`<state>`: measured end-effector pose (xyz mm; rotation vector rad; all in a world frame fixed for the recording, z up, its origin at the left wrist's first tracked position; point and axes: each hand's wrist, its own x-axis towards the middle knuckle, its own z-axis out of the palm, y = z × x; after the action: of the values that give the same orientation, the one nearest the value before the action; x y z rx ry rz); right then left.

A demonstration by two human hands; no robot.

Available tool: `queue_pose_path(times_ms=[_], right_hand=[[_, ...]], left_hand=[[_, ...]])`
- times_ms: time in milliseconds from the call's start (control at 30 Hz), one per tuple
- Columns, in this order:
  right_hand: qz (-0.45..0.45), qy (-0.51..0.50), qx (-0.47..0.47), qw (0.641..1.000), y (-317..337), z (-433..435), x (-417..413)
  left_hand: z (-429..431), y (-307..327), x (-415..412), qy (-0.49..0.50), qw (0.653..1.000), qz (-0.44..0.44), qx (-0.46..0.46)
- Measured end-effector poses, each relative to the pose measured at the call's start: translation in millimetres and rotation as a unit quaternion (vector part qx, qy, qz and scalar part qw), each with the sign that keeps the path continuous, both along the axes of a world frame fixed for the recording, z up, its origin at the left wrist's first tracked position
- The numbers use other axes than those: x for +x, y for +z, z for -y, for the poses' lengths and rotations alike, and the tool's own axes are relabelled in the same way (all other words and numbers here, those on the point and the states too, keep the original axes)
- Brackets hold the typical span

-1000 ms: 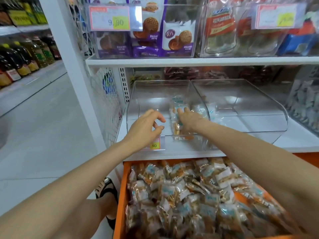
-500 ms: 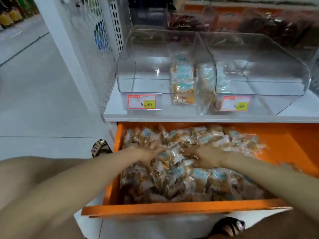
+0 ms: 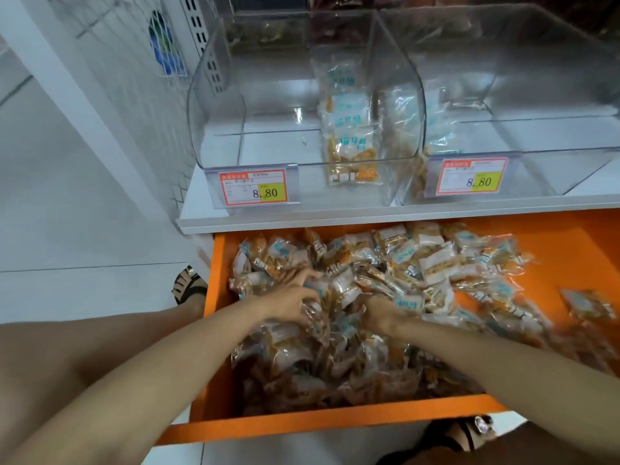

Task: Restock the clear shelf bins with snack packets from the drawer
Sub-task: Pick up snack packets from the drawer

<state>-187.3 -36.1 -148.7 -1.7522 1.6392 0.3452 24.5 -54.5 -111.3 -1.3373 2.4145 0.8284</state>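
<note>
An open orange drawer (image 3: 335,422) below the shelf is heaped with several clear snack packets (image 3: 432,263) with blue-and-white labels. My left hand (image 3: 292,297) is down in the pile's left middle, fingers curled around packets. My right hand (image 3: 379,312) is dug into the pile beside it, fingers buried among packets. Above, the left clear bin (image 3: 221,105) holds a short row of packets (image 3: 350,142) standing against its right wall. The right clear bin (image 3: 553,95) shows a few packets at its left wall.
Price tags reading 8.80 (image 3: 255,191) are clipped to both bin fronts. The white shelf edge (image 3: 369,218) overhangs the drawer's back. My sandalled feet (image 3: 188,285) stand on the pale tiled floor left of and in front of the drawer. A white wire panel rises at left.
Both hands have left the left bin, where they set packets down, and dropped into the drawer pile. They now close on packets. The view has tilted downward.
</note>
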Motion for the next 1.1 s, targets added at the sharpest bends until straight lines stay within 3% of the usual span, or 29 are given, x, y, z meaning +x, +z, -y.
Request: queue_pose_path(times_ms=[267, 400, 567, 700, 767, 900, 1100], right_hand=[[0.050, -0.029, -0.033, 0.998, 5, 0, -7], [0.031, -0.010, -0.049, 0.998, 14, 3, -12], [-0.008, 0.002, -0.110, 0.994, 28, 8, -18], [-0.043, -0.013, -0.116, 0.992, 27, 10, -18], [-0.042, -0.027, -0.094, 0.994, 27, 10, -18], [-0.030, -0.039, -0.062, 0.997, 33, 11, -18], [0.002, -0.085, -0.064, 0.994, 56, 8, -22]], left_hand=[[4, -4, 5, 0.034, 0.997, -0.031, -0.055], [-2, -11, 0, 0.080, 0.992, -0.094, 0.003], [-4, -14, 1, 0.174, 0.969, -0.175, -0.023], [-6, -5, -22, 0.165, 0.962, -0.212, 0.055], [-8, -5, -36, 0.141, 0.970, -0.191, 0.054], [-7, -8, -47, 0.104, 0.986, -0.118, -0.048], [-10, 8, -44, 0.149, 0.977, -0.143, -0.054]])
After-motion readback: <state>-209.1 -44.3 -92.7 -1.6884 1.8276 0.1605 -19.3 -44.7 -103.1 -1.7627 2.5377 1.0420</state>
